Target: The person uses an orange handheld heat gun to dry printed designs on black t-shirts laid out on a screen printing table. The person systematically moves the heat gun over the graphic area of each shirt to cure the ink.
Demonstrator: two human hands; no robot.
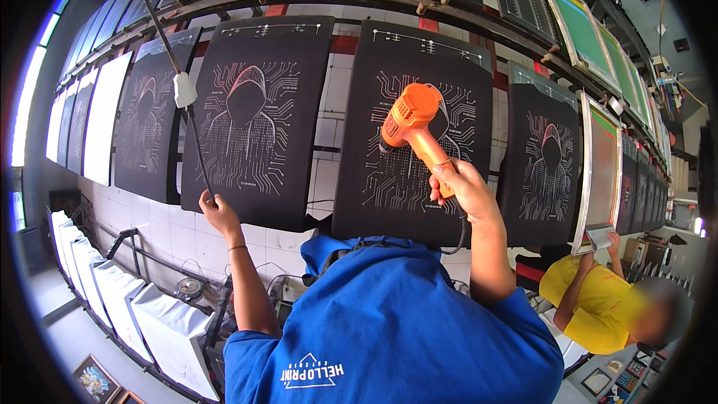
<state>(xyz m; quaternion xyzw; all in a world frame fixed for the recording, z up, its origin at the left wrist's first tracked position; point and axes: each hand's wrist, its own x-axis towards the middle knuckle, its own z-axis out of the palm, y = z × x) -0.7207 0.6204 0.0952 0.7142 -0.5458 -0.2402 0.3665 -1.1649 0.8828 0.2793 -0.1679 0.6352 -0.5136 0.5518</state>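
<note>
My right hand (467,188) is wrapped round the handle of an orange heat gun (413,116). The gun's head is over a black printed shirt (359,202) with a hooded figure and circuit lines, hiding part of the print; whether it touches cannot be seen. My left hand (218,214) has its fingers closed on a dark power cord (196,131). That cord runs up to a white plug connector (185,90) hanging from above. Beside the left hand lies another black shirt (318,52) with the same design. A short cable hangs below the heat gun's handle.
More printed black shirts (540,217) line the rack, whose dark rail (351,1) runs behind them. Framed screens (591,243) stand at right, where a person in yellow (591,303) works with a flat tool. White-covered boards (168,322) fill the lower left.
</note>
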